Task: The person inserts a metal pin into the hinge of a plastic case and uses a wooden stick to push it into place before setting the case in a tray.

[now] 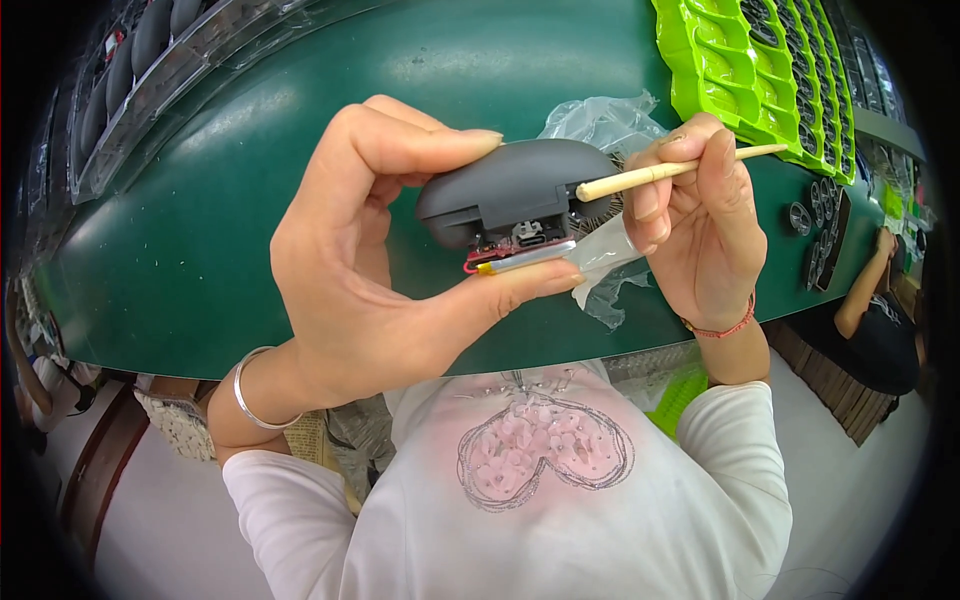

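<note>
In left fingers (440,150), grey housing (530,180) crosswise (port (533,241) nearside)

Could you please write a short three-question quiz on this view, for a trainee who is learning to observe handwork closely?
1. Multiple choice: which part of the slender pale wooden stick in the right hand faces the dark grey rounded plastic casing?
A) its pointed end
B) its thicker, blunt end
C) its middle

2. True or false: the left hand has its fingers against the casing.

3. Fill the gap: the bright green moulded plastic tray is toward the upper ___ of the picture.

Key:
1. B
2. True
3. right
</note>
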A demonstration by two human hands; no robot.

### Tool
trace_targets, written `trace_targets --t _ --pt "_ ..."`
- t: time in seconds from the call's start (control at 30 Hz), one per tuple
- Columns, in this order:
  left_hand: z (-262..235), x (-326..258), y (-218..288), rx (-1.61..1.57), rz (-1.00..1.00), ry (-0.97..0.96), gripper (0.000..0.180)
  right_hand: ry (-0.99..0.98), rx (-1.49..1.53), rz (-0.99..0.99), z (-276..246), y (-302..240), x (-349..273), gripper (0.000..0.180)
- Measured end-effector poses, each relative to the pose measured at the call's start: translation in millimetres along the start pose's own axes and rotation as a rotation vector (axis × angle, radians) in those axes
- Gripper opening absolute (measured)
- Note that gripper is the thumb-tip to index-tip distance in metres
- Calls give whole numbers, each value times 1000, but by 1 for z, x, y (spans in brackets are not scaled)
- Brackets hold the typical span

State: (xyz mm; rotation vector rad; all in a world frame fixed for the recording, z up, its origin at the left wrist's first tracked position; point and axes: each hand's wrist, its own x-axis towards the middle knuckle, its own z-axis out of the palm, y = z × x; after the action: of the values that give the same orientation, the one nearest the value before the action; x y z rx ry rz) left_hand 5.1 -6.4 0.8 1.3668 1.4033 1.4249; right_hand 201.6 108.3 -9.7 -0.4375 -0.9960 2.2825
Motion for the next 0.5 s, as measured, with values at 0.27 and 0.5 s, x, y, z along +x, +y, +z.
trace_targets --t 0.27,0.5 --pt "-2 -1 0 8 -13 -9 58 9 -53 -11 1 2 0 34" --pt "1 -2 0 -3 -2 1 60 -16 -236 -95 1 3 -2 32"
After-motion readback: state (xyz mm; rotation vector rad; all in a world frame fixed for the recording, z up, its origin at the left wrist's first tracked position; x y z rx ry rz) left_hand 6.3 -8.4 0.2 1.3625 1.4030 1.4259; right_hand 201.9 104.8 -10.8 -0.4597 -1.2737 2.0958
